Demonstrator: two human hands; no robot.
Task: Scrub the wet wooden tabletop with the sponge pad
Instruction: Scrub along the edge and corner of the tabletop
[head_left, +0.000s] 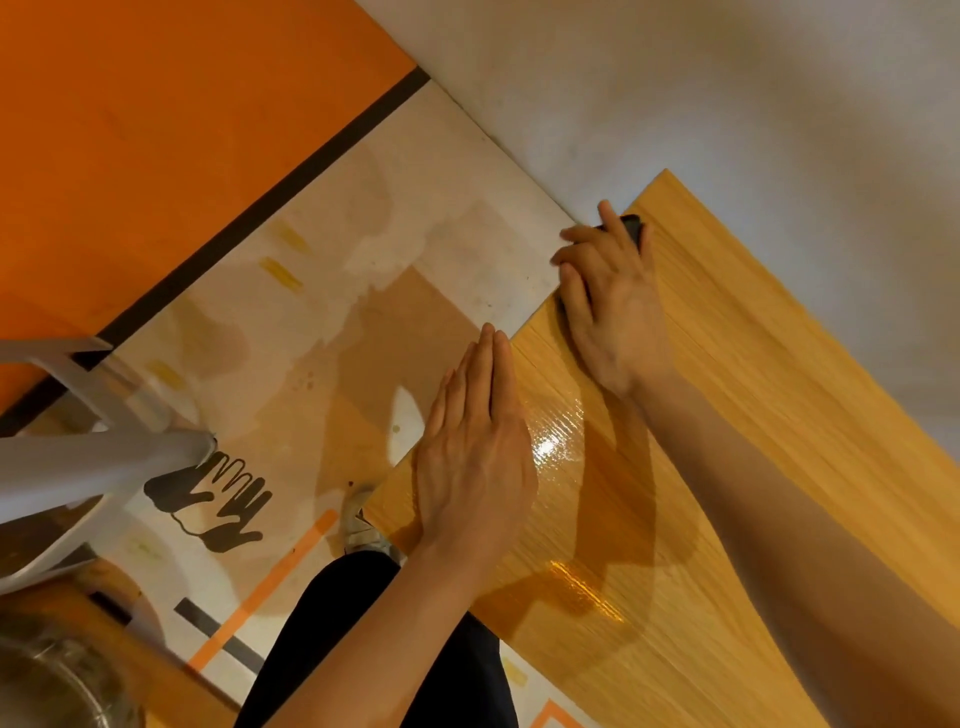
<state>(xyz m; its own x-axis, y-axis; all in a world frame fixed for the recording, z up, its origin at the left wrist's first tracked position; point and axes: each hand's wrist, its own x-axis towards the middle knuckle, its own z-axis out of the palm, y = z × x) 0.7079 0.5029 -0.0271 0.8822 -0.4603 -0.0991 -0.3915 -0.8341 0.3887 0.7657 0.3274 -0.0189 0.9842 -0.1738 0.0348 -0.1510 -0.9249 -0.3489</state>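
Observation:
The light wooden tabletop (769, 395) runs diagonally across the right half of the view, with a glossy wet patch near its left edge. My right hand (610, 306) presses a dark sponge pad (635, 226) flat on the table by its far left edge; only the pad's far end shows past my fingers. My left hand (475, 457) lies flat, fingers together, on the wet surface at the table's edge, holding nothing.
A white chair (98, 447) stands on the floor at the left. A metal bowl (57, 686) shows at the bottom left corner. My dark trouser leg (363, 639) and shoe (361, 525) are below the table edge. An orange wall and a grey wall lie beyond.

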